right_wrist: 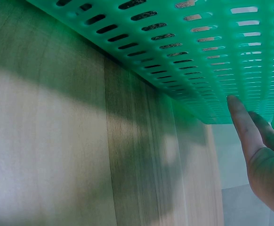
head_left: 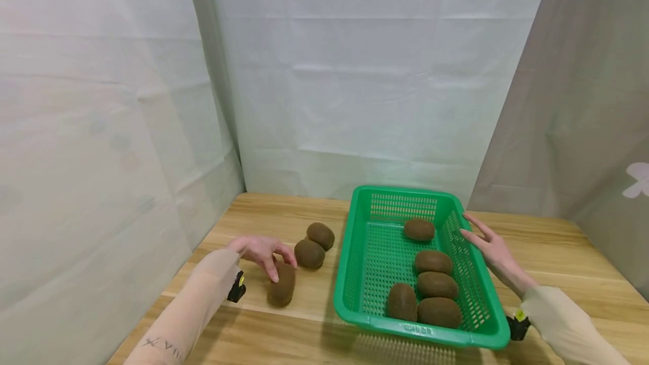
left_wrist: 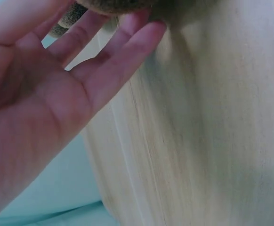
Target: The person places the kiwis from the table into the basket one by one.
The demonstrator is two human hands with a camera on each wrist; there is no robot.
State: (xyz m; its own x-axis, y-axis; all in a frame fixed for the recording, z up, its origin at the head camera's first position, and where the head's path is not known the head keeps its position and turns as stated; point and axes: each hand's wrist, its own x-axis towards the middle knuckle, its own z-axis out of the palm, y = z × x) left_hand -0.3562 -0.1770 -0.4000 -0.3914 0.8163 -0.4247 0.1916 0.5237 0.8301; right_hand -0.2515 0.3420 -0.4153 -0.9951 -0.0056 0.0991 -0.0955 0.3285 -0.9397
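The left hand (head_left: 263, 249) is at the left side of the work area. Its thumb and fingers pinch the gripped kiwi (head_left: 281, 286), which is on the left part of the wooden table (head_left: 527, 241), to the left of the green basket (head_left: 343, 266). The long axis of this kiwi runs near to far. Whether it bears on the table or is slightly raised cannot be told. In the left wrist view, only part of the fruit shows at the top edge.

Two loose kiwis (head_left: 309, 254) lie on the table between the gripped kiwi and the basket, farther from the person than the gripped one. One is near and left, the other far and right; they appear to touch.

The right hand (head_left: 494, 249) is at the right wall of the basket. Its fingers are extended and spread, with the tips at the rim and outer wall; it pinches nothing.

The basket contains five kiwis. One far kiwi (head_left: 419, 230) lies apart from the others. Three stacked-in-line kiwis (head_left: 437, 285) lie crosswise along the right side, near to far. One corner kiwi (head_left: 402, 302) lies lengthwise at the near end, left of the row.

Pale sheets (head_left: 355, 100) hang behind the table.
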